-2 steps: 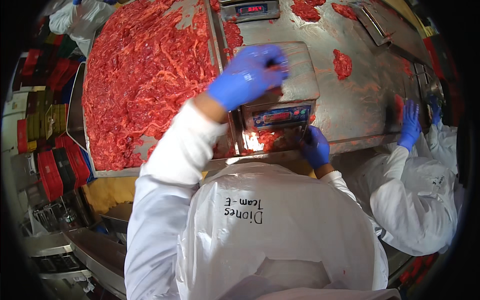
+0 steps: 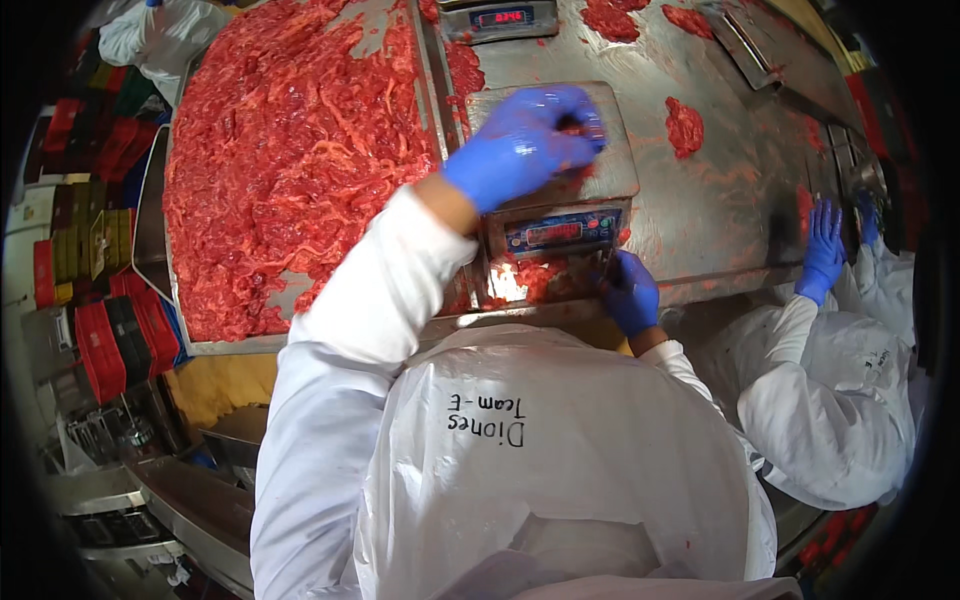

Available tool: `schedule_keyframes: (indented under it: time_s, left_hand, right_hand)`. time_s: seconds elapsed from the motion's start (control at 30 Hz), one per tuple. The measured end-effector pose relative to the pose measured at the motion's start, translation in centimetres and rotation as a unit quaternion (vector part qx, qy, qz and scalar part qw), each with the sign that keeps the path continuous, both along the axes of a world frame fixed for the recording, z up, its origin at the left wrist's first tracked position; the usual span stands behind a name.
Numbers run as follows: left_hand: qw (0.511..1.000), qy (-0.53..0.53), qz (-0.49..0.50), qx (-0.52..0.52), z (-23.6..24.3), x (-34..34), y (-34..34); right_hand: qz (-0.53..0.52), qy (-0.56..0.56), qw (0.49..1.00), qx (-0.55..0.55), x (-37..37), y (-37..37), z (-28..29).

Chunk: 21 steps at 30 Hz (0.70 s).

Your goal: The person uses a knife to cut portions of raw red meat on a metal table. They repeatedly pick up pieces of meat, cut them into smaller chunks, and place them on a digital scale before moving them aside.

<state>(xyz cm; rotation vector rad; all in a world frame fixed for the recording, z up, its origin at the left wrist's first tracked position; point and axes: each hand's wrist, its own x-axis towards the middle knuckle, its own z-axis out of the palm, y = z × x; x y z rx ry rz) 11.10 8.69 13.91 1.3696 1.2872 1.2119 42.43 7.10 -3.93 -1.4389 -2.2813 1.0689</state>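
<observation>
My left hand (image 2: 535, 145), in a blue glove, is over the metal plate of a weighing scale (image 2: 612, 150). Its fingers curl round raw red meat (image 2: 572, 124), most of which the glove hides. Low at the scale's front right corner is my right hand (image 2: 632, 293), also gloved in blue. Its fingers are bent, and I cannot make out what they hold, if anything. Below the scale's lit display (image 2: 555, 232) lie red meat scraps (image 2: 535, 275). A big heap of raw meat strips (image 2: 290, 170) fills the tray on my left.
A second scale (image 2: 500, 18) stands at the far side. Flattened meat portions (image 2: 684, 128) lie on the steel table (image 2: 730, 200). A metal divider (image 2: 432, 80) runs beside the heap. At right, a co-worker's gloved hand (image 2: 822, 250) rests at the table edge. Red crates (image 2: 100, 350) stand at left.
My left hand has moved a little to the right, farther over the scale plate. My right hand stays where it was. The far scale's lit reading has changed.
</observation>
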Motion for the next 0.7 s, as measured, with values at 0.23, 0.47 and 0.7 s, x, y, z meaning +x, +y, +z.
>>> schedule_keyframes:
  time_s: [0.23,0.47,0.7]
  left_hand:
    - [0.891,0.415,0.179,0.041,-9.2,-6.4,-6.8]
    - [0.827,0.496,0.048,-0.258,-18.8,-10.9,-21.0]
    - [0.868,0.481,0.096,-0.079,-6.3,-9.5,-11.6]
  right_hand:
    - [0.029,0.004,1.0,0.011,-0.1,-0.1,-0.3]
    - [0.22,0.146,0.939,-0.219,-9.0,-0.5,-0.2]
    - [0.107,0.255,0.923,-0.268,-13.3,3.3,5.0]
